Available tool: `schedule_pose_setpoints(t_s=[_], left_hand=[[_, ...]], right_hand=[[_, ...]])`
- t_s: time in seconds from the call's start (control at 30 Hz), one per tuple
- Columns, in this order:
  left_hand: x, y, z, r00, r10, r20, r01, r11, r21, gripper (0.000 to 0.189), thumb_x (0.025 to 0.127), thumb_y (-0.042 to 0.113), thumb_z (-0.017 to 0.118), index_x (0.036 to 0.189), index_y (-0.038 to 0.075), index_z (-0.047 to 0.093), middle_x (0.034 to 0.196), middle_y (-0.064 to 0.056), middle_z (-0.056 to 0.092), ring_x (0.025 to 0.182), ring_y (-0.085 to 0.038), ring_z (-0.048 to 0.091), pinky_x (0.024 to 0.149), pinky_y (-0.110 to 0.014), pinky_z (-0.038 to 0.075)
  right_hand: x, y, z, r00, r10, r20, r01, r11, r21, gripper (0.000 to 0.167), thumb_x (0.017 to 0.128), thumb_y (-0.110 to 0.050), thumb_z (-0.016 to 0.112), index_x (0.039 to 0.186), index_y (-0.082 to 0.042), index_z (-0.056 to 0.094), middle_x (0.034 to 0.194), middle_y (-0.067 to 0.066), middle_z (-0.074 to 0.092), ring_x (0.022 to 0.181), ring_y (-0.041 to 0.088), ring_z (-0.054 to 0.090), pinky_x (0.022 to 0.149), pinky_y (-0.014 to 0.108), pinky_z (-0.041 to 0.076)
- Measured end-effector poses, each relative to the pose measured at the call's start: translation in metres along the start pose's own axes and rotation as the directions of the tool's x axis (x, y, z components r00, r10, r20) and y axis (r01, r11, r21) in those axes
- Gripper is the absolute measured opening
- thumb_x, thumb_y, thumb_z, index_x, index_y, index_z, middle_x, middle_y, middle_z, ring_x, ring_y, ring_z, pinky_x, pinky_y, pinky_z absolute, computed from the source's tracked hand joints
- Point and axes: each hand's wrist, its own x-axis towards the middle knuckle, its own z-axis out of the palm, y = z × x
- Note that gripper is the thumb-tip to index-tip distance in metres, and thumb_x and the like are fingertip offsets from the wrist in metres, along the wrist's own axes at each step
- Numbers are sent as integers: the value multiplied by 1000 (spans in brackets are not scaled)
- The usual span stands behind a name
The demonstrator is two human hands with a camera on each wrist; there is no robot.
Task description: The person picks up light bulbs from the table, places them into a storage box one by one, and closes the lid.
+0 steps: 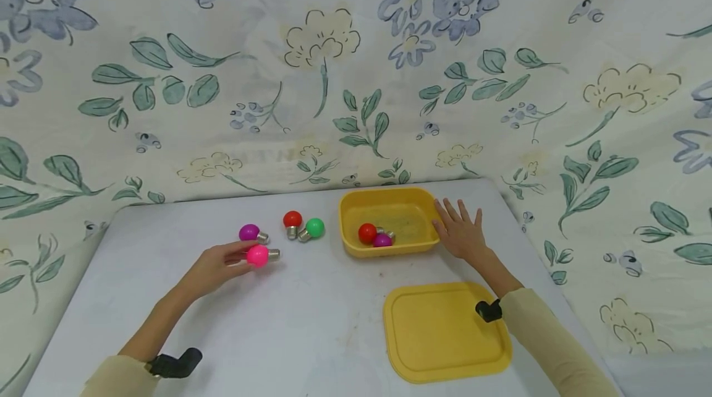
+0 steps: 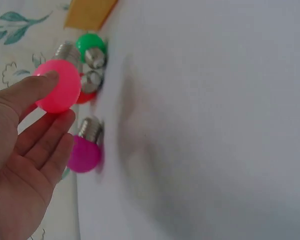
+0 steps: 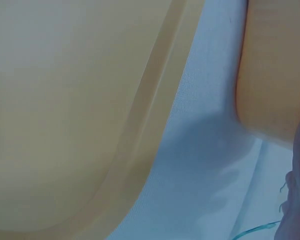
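My left hand (image 1: 216, 267) pinches a pink light bulb (image 1: 258, 255) between thumb and fingers, its metal screw base pointing right. Just behind it a purple bulb (image 1: 249, 232) lies on the table; in the left wrist view that purple bulb (image 2: 85, 154) shows below the held pink bulb (image 2: 59, 87). A red bulb (image 1: 292, 219) and a green bulb (image 1: 314, 227) lie farther right. With fingers spread, my right hand (image 1: 460, 230) rests against the right end of a yellow container (image 1: 411, 251). Inside sit a red bulb (image 1: 368, 233) and a purple bulb (image 1: 382, 240).
A flat yellow lid (image 1: 447, 332) lies on the white table (image 1: 300, 335) in front of the container, under my right forearm. Floral cloth (image 1: 267, 75) hangs behind the table's back edge and along its sides.
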Motion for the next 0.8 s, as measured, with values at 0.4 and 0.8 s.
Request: schedule_pose_setpoints(t_s=[0.4, 0.8], left_hand=[[31, 55, 23, 991, 97, -86, -102, 994, -50, 51, 88, 6, 76, 134, -6, 58, 127, -25, 62, 108, -43, 63, 87, -50, 55], [79, 91, 55, 994, 22, -109, -35, 993, -116, 53, 90, 11, 76, 138, 0, 57, 128, -19, 63, 112, -36, 63, 92, -43, 54]], right_hand=[[-2, -2, -2, 1000, -1, -5, 1, 1000, 7, 60, 109, -41, 29, 161, -14, 18, 163, 14, 19, 149, 43, 8, 109, 74, -5], [-1, 0, 1, 1000, -11, -20, 11, 1000, 8, 60, 109, -42, 30, 161, -14, 19, 163, 15, 20, 149, 43, 7, 109, 74, -4]])
